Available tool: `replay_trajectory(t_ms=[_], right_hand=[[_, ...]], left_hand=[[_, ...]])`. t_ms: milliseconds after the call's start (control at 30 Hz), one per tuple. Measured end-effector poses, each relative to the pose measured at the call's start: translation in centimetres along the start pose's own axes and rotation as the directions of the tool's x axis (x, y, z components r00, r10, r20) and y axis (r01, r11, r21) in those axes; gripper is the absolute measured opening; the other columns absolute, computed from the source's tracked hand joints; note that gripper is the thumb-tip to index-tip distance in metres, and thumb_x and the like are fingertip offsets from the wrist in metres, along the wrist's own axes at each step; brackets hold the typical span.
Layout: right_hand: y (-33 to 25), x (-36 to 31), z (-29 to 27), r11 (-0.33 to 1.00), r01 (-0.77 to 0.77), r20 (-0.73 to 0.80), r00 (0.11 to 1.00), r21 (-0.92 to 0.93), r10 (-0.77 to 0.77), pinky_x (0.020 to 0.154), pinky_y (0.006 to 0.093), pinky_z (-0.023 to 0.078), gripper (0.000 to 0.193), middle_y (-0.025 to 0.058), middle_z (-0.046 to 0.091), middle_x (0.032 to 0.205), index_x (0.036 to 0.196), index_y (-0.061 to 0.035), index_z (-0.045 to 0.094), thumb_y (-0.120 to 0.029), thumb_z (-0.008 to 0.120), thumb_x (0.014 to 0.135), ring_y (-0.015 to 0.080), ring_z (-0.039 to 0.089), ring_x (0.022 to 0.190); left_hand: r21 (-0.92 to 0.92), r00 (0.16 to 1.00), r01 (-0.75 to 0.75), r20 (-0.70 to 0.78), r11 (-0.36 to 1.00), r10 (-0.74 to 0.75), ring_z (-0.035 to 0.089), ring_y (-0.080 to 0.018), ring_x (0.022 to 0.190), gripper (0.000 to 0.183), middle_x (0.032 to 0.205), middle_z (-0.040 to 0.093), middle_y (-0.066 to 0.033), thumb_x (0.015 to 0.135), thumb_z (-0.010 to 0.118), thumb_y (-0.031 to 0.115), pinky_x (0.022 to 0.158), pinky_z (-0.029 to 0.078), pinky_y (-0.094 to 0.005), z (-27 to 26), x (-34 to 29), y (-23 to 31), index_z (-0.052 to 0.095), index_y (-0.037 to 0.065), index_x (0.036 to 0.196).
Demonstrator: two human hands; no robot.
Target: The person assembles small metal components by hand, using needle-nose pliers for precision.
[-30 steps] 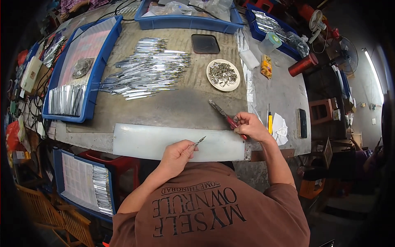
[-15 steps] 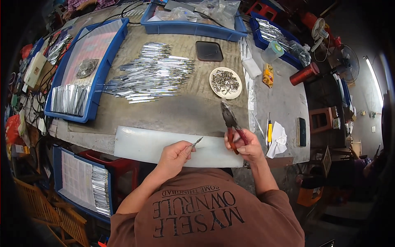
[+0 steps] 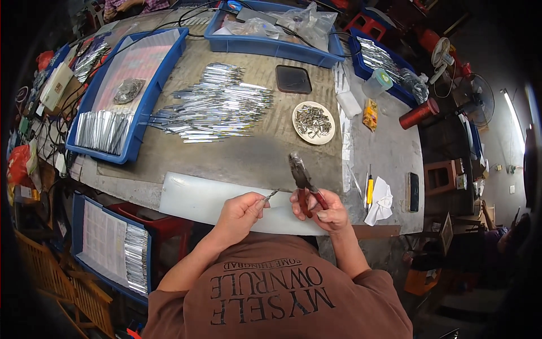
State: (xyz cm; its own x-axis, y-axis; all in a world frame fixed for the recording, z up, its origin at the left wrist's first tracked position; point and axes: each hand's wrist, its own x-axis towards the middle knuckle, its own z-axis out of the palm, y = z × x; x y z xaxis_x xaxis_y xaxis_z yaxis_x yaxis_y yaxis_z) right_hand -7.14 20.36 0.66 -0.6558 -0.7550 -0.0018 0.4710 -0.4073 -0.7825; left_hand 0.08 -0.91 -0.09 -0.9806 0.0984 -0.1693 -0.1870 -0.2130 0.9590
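Between the thumb and fingertips of my left hand [image 3: 240, 214] is a small, thin metal piece [image 3: 272, 194], its tip pointing up and to the right. My right hand [image 3: 327, 212] grips a pair of pliers [image 3: 299, 172] by their red handles, with the dark jaws pointing up and away from me. Its fingertips come close to the tip of the metal piece; whether they touch is too small to tell. Both hands are above a pale, smooth board [image 3: 192, 195] along the table's near edge. Beyond them lies a wide heap of thin silvery strips [image 3: 217, 107].
A round cream dish [image 3: 299, 133] of small metal bits sits beyond the pliers, near a black tray [image 3: 293, 79]. Blue trays [image 3: 127, 152] stand left and behind. On the right lie a yellow-handled tool [image 3: 370, 191], a white cloth [image 3: 380, 204] and a phone [image 3: 414, 192].
My right hand has brought the pliers leftward and nearer to my left hand. My left hand stays almost in place, still pinching the metal piece. The whole view has shifted slightly.
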Motion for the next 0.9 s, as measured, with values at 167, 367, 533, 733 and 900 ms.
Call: replay_trajectory(t_ms=[167, 367, 533, 733, 900], right_hand=[[0.5, -0.2, 0.2, 0.999, 0.050, 0.085, 0.995, 0.002, -0.050, 0.069, 0.0323, 0.036, 0.028, 0.0200, 0.047, 0.108, 0.076, -0.0026, 0.051, -0.025, 0.065, 0.067, 0.0241, 0.047, 0.090], [0.8, 0.1, 0.4, 0.999, 0.021, 0.078, 0.997, 0.029, -0.023, 0.070, 0.0321, 0.036, 0.026, 0.0211, 0.047, 0.108, 0.073, -0.0024, 0.051, -0.026, 0.062, 0.069, 0.0230, 0.047, 0.087], [0.9, -0.2, 0.6, 0.997, 0.060, 0.088, 0.995, -0.049, -0.056, 0.070, 0.0322, 0.036, 0.019, 0.0216, 0.047, 0.108, 0.069, -0.0022, 0.049, -0.019, 0.059, 0.068, 0.0233, 0.047, 0.086], [0.4, 0.2, 1.0, 0.991, 0.084, 0.070, 0.995, -0.103, -0.077, 0.069, 0.0325, 0.036, 0.015, 0.0213, 0.048, 0.103, 0.067, -0.0014, 0.049, -0.012, 0.059, 0.063, 0.0240, 0.048, 0.084], [1.0, -0.2, 0.8, 0.981, 0.188, 0.094, 0.977, 0.042, -0.191, 0.064, 0.0327, 0.036, 0.017, 0.0198, 0.047, 0.101, 0.068, -0.0013, 0.052, -0.014, 0.062, 0.064, 0.0250, 0.046, 0.080]], left_hand=[[0.016, 1.000, -0.020, -0.009, 1.000, 0.020, 0.033, -0.0028, 0.051, 0.018, 0.063, 0.044, 0.0027, 0.089, 0.044, 0.015, 0.045, 0.027, -0.0163, -0.1, 0.0, 0.3, 0.054, 0.001, 0.086], [0.015, 0.999, 0.013, -0.036, 1.000, -0.013, 0.043, -0.0056, 0.058, 0.017, 0.063, 0.048, 0.0014, 0.088, 0.045, 0.014, 0.054, 0.037, -0.0196, -0.3, -0.1, 0.9, 0.056, 0.000, 0.085], [0.019, 0.999, -0.023, -0.045, 1.000, 0.024, 0.044, -0.0059, 0.059, 0.018, 0.065, 0.049, 0.0007, 0.088, 0.045, 0.013, 0.055, 0.038, -0.0197, -0.5, -0.2, 1.3, 0.056, -0.001, 0.086], [0.005, 0.997, -0.047, -0.059, 0.999, 0.047, 0.045, -0.0067, 0.060, 0.017, 0.067, 0.052, -0.0004, 0.087, 0.046, 0.012, 0.056, 0.039, -0.0205, -0.3, -0.3, 1.6, 0.056, -0.002, 0.087], [0.053, 0.997, -0.046, -0.059, 0.997, 0.050, 0.045, -0.0070, 0.060, 0.017, 0.067, 0.052, -0.0009, 0.087, 0.046, 0.012, 0.056, 0.039, -0.0208, -0.4, -0.3, 1.6, 0.056, -0.002, 0.087]])
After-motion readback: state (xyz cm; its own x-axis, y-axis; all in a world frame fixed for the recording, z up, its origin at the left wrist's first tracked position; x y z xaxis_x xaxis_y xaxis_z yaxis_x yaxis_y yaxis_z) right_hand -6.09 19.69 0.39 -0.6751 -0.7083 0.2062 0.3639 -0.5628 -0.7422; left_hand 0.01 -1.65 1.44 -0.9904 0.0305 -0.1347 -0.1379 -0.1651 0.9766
